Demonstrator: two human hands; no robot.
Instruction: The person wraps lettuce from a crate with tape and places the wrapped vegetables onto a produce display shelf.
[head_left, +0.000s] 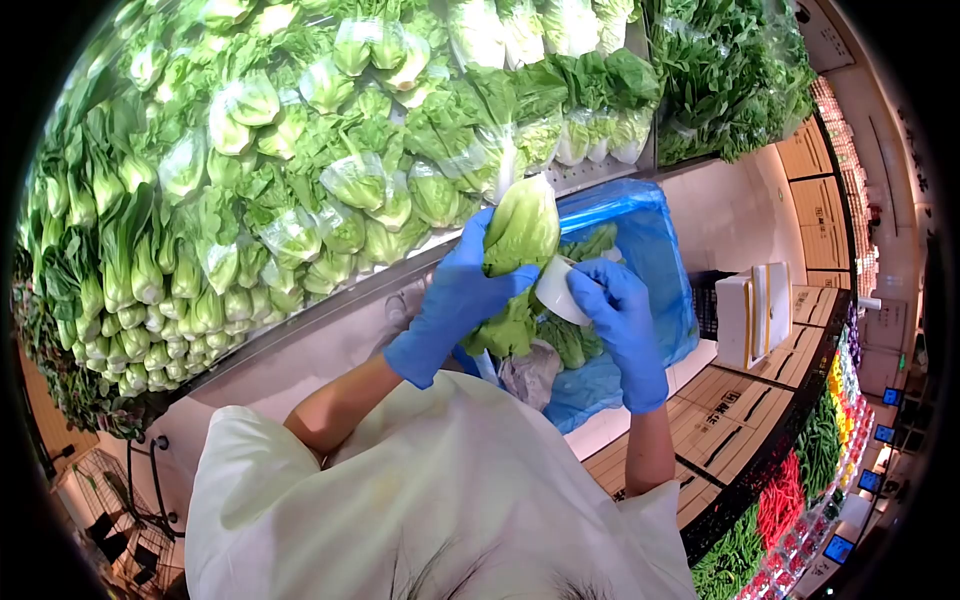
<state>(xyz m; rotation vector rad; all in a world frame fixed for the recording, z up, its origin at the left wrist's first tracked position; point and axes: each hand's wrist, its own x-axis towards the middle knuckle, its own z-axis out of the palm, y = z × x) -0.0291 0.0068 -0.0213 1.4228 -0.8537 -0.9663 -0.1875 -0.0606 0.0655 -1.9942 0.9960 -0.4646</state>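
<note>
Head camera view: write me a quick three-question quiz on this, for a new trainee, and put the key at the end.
1. What does the left hand hold?
A) a red pepper
B) a leafy green head
C) a cardboard box

2. True or false: the gloved right hand grips a white piece.

3. Fill in the blank: the bin just beyond the hands is lined with ____ plastic.

Key: 1. B; 2. true; 3. blue
</note>
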